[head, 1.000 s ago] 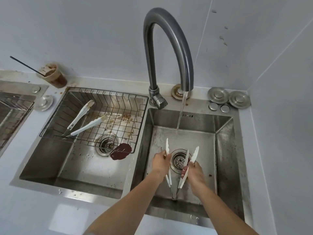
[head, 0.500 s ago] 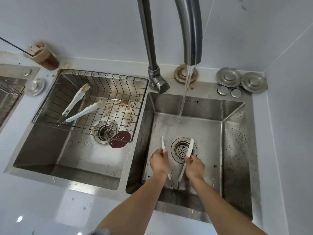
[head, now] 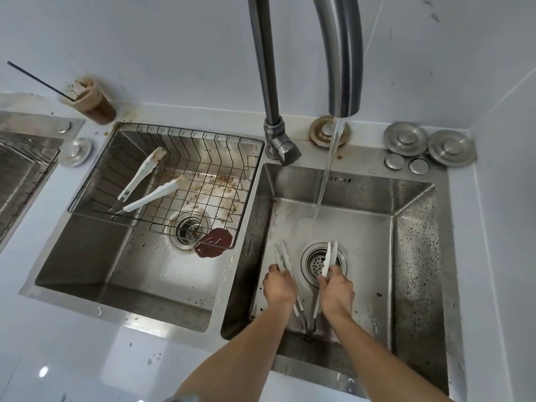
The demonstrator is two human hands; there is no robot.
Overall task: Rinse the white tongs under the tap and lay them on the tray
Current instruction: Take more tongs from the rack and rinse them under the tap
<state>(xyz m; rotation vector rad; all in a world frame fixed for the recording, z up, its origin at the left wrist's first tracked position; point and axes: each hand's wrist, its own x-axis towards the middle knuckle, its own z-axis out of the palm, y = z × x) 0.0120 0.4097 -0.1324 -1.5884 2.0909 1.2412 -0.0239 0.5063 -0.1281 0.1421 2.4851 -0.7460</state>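
Desk [head: 72,358] carries a twin steel sink. The work is in the right basin [head: 412,256]: tap [head: 343,53] running, stream [head: 327,169] hitting the basin floor at the back. The left basin [head: 87,271] holds a wire basket [head: 203,135] at 10 o'clock from the hands, with a second, soiled pair of tongs [head: 150,197] lying in it. I take that basket to be the tray.

White tongs [head: 330,258] are held low in the right basin, over the drain [head: 314,262]. Long axis runs 6-to-12: hinge at 6 toward the person, both tips at 12, arms splayed in a V. Left grip [head: 280,288] is clenched round the left arm, right grip [head: 336,288] round the right arm.

Key relation: the stream lands at 12 o'clock from the tips with a clear gap, so it is not wetting them. The right tip sits nearer the stream line than the left, so the right grip is the closer one. My read: next move is a push along the axis toward 12.

Vs 0.5 s ago: hands and V are much the same, still short of the water. The view has dropped closer and the spout looms larger at the top.
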